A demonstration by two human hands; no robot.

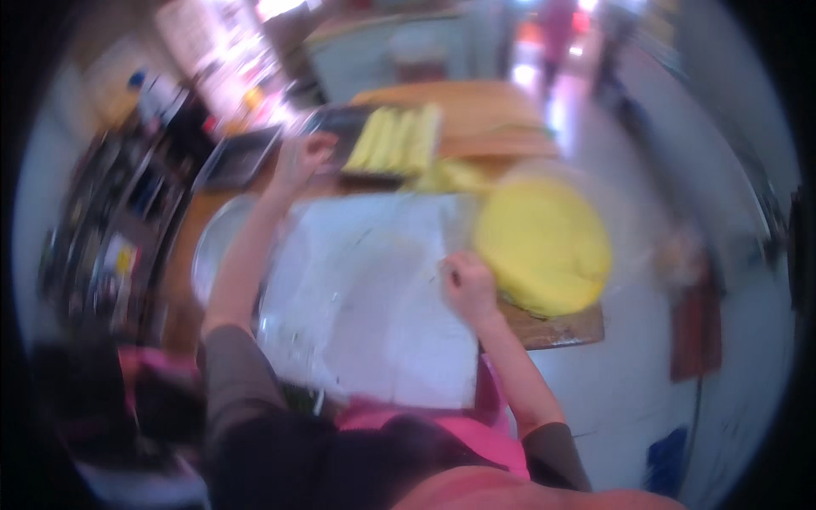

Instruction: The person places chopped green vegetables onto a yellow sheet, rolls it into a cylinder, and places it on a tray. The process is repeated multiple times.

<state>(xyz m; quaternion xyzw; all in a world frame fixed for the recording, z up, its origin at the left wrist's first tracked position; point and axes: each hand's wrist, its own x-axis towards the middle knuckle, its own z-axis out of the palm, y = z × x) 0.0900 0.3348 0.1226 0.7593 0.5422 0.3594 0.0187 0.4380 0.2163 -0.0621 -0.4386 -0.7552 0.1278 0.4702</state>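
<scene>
My left hand (pixel 307 155) is raised over the far left of the table, nearest a dark baking tray (pixel 338 131). Its fingers are bent, and blur hides whether anything is between them. My right hand (pixel 470 287) is curled at the right edge of a white work board (pixel 376 287), beside a large round mass of yellow dough (pixel 545 248); its palm is hidden. Pale marks show on the board's surface. Beyond it, several yellow dough strips (pixel 395 140) lie side by side on a tray. A smaller yellow piece (pixel 462 175) lies between the strips and the large mass.
Another dark tray (pixel 239 159) stands at the far left, with a round pale metal pan or bowl (pixel 223 245) under my left forearm. A round wooden board or tabletop (pixel 491 118) is at the back. Racks (pixel 121 210) and a person (pixel 162 105) are on the left.
</scene>
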